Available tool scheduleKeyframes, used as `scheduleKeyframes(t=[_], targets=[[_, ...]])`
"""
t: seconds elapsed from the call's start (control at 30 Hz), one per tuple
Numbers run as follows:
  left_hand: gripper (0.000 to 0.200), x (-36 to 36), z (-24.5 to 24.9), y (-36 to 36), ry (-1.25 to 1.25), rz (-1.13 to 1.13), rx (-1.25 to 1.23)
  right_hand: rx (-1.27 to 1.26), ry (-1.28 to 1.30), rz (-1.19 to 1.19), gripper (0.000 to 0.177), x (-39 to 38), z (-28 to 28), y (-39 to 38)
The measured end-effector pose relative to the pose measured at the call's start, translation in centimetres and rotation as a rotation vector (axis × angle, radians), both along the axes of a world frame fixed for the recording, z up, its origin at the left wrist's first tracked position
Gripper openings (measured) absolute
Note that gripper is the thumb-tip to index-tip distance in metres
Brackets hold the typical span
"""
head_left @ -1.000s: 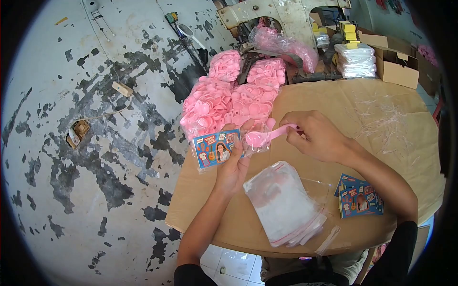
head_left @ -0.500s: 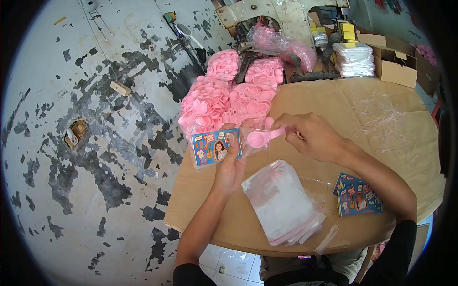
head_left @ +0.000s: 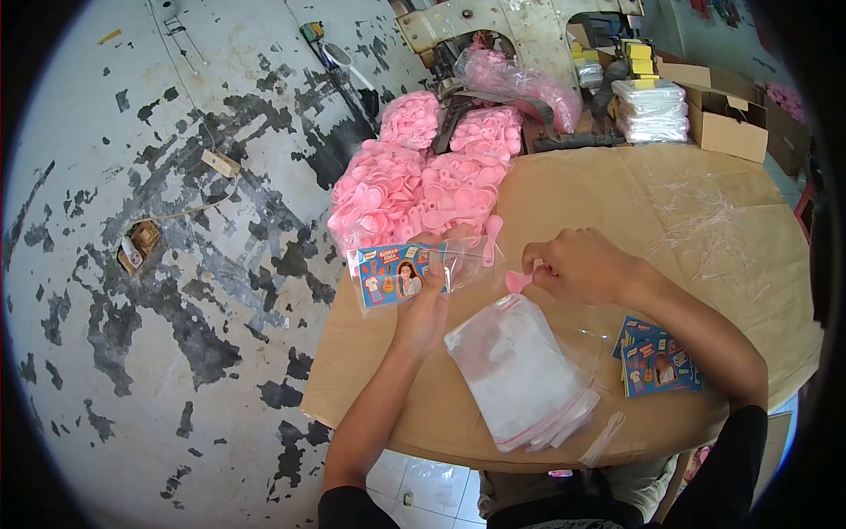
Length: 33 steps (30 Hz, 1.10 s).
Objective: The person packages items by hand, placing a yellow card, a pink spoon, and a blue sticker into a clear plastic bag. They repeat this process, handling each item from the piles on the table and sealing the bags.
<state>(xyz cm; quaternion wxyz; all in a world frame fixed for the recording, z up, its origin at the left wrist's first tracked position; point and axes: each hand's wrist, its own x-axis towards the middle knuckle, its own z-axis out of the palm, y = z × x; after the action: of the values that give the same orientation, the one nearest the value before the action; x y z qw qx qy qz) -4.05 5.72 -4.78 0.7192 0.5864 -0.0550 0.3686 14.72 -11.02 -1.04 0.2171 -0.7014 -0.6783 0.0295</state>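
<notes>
My left hand point(head_left: 423, 309) grips a clear plastic bag point(head_left: 467, 264) with a blue printed card point(head_left: 379, 275) inside; my thumb lies across its front. The bag's loose end points right. In the fingers of my right hand point(head_left: 583, 266) is a pink scoop point(head_left: 517, 282), its bowl showing below the fingertips and apart from the bag. A loose pink scoop point(head_left: 491, 238) lies just beyond the bag. Below both hands rests a stack of clear plastic bags point(head_left: 520, 370). Several blue printed cards point(head_left: 661, 361) lie under my right forearm.
Bags full of pink scoops point(head_left: 379, 189) are piled at the table's far left. A metal machine point(head_left: 493, 35) stands behind them. Wrapped plastic packs point(head_left: 652, 110) and a cardboard box point(head_left: 727, 123) sit at the back right. Thin clear strips point(head_left: 705, 216) are scattered across the brown table point(head_left: 582, 185).
My right hand has drawn the scoop away from the bag, to the right and slightly down, and its bowl now points lower. My left hand has barely moved with the bag.
</notes>
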Motion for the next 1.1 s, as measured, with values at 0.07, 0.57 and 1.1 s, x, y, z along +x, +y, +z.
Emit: scheduleKeyframes(t=[0.07, 0.57, 1.1], targets=[[0.035, 0.2, 0.0, -0.1, 0.01, -0.005, 0.055, 0.036, -0.044, -0.013, 0.026, 0.5, -0.7, 0.1], [0.04, 0.0, -0.8, -1.0, 0.059, 0.041, 0.1, 0.241, 0.711, 0.14, 0.039, -1.8, 0.7, 0.6], [0.036, 0.4, -0.8, -0.3, 0.103, 0.14, -0.072, 0.057, 0.745, 0.165, 0.04, 2.3, -0.4, 0.8]])
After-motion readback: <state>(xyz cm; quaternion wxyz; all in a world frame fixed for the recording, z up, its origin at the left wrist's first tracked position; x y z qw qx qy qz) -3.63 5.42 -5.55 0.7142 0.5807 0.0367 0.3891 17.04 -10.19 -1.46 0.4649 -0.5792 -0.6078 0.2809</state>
